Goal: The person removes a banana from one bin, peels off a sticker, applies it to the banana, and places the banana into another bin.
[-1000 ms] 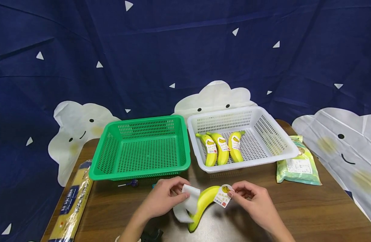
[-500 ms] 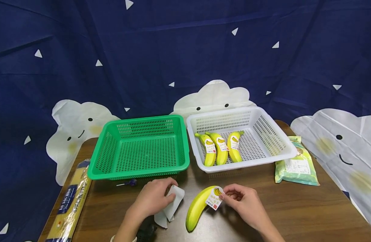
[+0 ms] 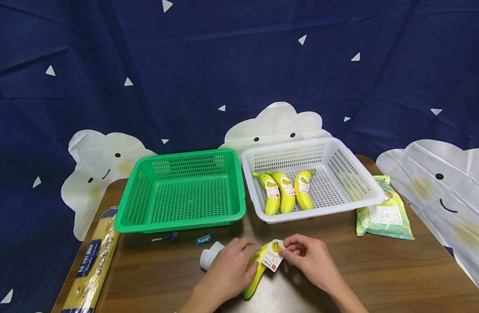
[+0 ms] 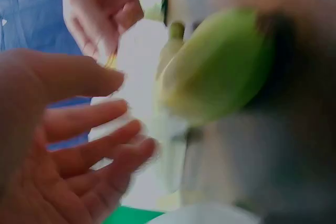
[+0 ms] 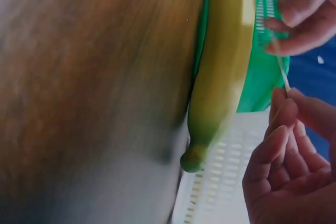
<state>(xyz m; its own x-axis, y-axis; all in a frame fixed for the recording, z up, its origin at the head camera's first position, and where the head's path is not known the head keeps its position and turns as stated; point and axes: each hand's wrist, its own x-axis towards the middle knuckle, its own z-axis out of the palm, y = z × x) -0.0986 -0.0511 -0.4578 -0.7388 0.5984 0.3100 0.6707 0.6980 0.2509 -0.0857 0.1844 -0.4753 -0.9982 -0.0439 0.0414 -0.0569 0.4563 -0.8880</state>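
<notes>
A yellow banana with green ends lies on the table in front of the baskets. My right hand pinches the edge of a white printed sticker, which overlaps the banana's upper part in the head view. From the right wrist, the sticker shows edge-on between thumb and fingertips, above the banana. My left hand hovers at the banana's left side, its fingers spread and slightly bent with nothing between them in the left wrist view. A curled strip of white paper lies just left of that hand.
A green basket stands behind on the left. The white basket beside it holds three bananas with stickers. Also on the table are a pasta pack, a lollipop, a small blue wrapped candy and a green bag.
My left hand carried the white paper strip leftward, let it go on the table, then came back right to the banana. My right hand keeps the sticker and moved slightly left.
</notes>
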